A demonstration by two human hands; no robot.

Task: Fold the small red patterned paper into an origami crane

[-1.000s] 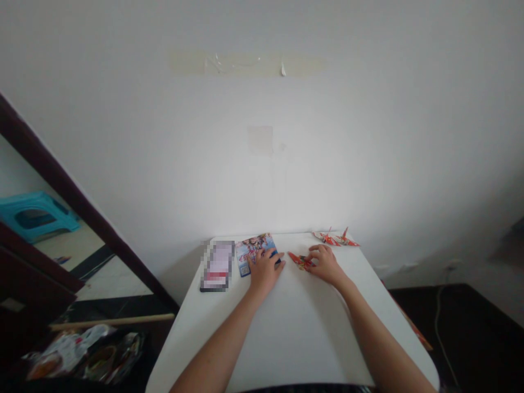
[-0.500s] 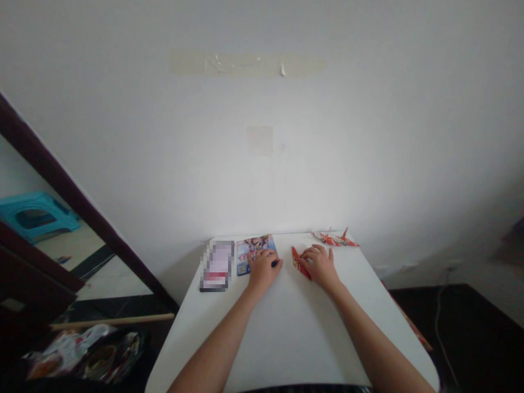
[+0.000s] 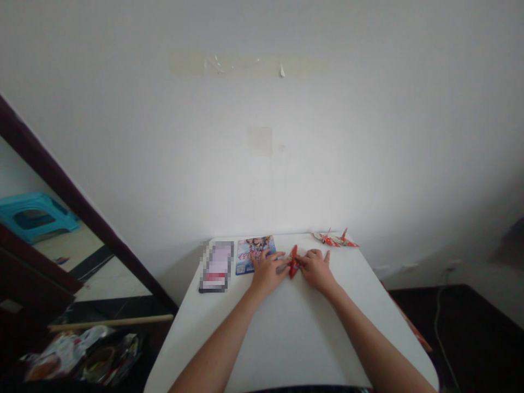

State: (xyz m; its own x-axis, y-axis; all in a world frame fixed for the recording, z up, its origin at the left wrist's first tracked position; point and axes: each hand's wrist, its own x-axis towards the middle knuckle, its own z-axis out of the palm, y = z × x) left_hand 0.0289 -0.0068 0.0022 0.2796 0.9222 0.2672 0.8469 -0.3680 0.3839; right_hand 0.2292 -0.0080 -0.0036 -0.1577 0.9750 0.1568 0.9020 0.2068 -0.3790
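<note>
A small red patterned folded-paper origami piece [image 3: 293, 263] stands upright on the table between my two hands. My right hand [image 3: 318, 270] pinches its right side, fingertips bent against the paper and one finger sticking out. My left hand [image 3: 267, 271] reaches in from the other side, with thumb and forefinger at the paper's left edge and the other fingers spread over a printed leaflet [image 3: 242, 260]. The exact contact of the left fingertips is too small to see clearly. Behind my right hand lie red-and-white origami cranes [image 3: 338, 240] by the wall.
A phone [image 3: 216, 267], its screen pixelated, lies at the left of the white table [image 3: 282, 349]. The wall [image 3: 262, 191] rises directly behind. Bags [image 3: 77, 349] sit on the floor at left, near a mirror [image 3: 114, 273] showing a blue stool. A cable [image 3: 438, 316] hangs at right.
My left hand has moved right, from the leaflet to the paper piece. The red piece has turned from slanting to nearly upright and shifted slightly left with my right hand.
</note>
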